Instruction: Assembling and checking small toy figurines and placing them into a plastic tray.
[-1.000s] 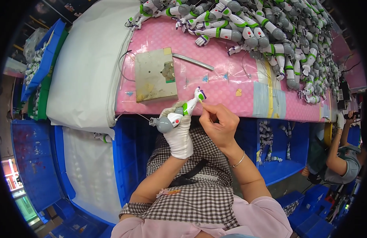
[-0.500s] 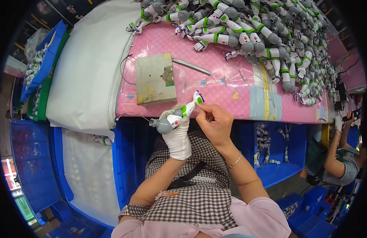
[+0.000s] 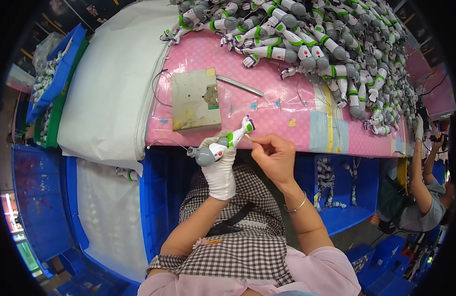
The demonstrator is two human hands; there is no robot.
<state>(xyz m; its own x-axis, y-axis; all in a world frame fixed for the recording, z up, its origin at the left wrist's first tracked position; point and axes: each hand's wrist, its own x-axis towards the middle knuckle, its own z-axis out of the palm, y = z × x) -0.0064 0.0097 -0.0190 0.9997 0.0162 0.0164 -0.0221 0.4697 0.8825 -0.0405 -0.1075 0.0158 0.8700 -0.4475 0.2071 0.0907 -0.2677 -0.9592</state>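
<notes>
While the toy arm [image 3: 232, 139] sits clasped in left hand [image 3: 220, 170], right hand [image 3: 276, 155] pinching yellowish bit [image 3: 248, 138] alongside

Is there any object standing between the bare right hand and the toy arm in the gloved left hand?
Nothing visible blocks the way from the right hand to the toy arm; only a small pale piece shows in that hand's pinch. The grey box stands beyond the left hand.
</notes>
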